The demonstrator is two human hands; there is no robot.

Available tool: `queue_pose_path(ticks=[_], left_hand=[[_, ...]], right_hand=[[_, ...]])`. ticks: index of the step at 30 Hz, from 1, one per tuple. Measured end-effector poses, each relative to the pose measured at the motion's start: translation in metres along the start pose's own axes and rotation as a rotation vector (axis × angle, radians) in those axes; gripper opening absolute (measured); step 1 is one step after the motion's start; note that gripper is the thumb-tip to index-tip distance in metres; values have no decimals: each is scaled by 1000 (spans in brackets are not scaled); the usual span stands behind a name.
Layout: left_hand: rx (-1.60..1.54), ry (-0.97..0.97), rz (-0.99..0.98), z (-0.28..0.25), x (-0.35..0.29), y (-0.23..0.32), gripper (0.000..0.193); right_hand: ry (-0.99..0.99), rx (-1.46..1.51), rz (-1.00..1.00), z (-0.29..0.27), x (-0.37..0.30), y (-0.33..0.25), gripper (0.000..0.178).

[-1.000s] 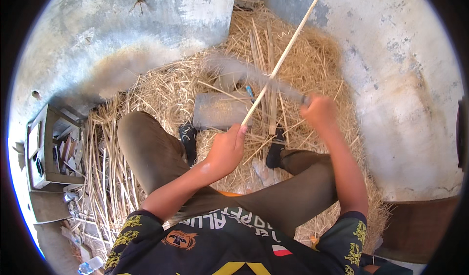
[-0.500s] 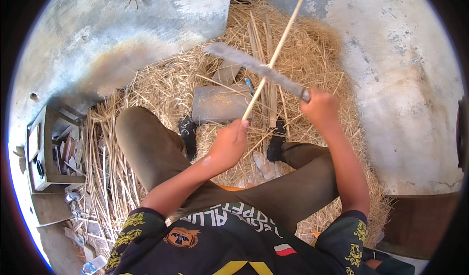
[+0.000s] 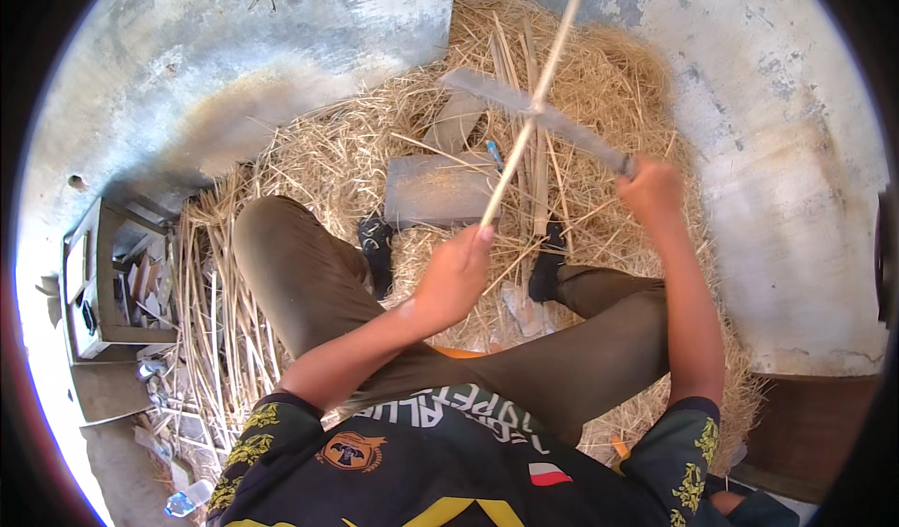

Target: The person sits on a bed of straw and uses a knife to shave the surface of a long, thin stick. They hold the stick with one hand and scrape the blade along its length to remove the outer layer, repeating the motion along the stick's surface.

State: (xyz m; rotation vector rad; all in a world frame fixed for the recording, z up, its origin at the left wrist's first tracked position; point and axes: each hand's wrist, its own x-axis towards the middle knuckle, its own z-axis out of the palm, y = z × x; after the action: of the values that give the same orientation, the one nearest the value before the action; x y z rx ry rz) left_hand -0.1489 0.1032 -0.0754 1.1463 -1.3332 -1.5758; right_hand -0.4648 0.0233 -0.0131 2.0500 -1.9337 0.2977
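Observation:
My left hand [image 3: 457, 279] is closed round the near end of a long, thin, pale bamboo strip [image 3: 509, 177]. The strip slants up and away to the right, past the top edge of the picture. In my right hand [image 3: 651, 192] is the handle of a machete [image 3: 582, 137], gripped in closed fingers. Its long grey blade points left and crosses the strip about midway along, seeming to touch it there; a whitish shaving or blur shows at the crossing.
Pale shavings [image 3: 618, 87] cover the floor around my legs. Between my feet lies a grey block [image 3: 412, 204] with dust on it. Long strips [image 3: 213, 311] are heaped at the left, beside a wooden frame [image 3: 139, 335] holding scraps. Worn walls [image 3: 758, 152] stand left and right.
The machete has moved right and farther up along the bamboo strip, away from my left hand. My left hand keeps its hold. The whole view has shifted slightly.

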Motion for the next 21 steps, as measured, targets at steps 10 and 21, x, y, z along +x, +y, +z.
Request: queue_pose_path(ticks=[10,21], left_hand=[[-188,-22,-117,-3,-6,8,33],[13,20,-17,1,-3,-6,35]], right_hand=[[-107,72,59,1,-5,-36,24],[-13,41,-389,2,-25,-55,26]])
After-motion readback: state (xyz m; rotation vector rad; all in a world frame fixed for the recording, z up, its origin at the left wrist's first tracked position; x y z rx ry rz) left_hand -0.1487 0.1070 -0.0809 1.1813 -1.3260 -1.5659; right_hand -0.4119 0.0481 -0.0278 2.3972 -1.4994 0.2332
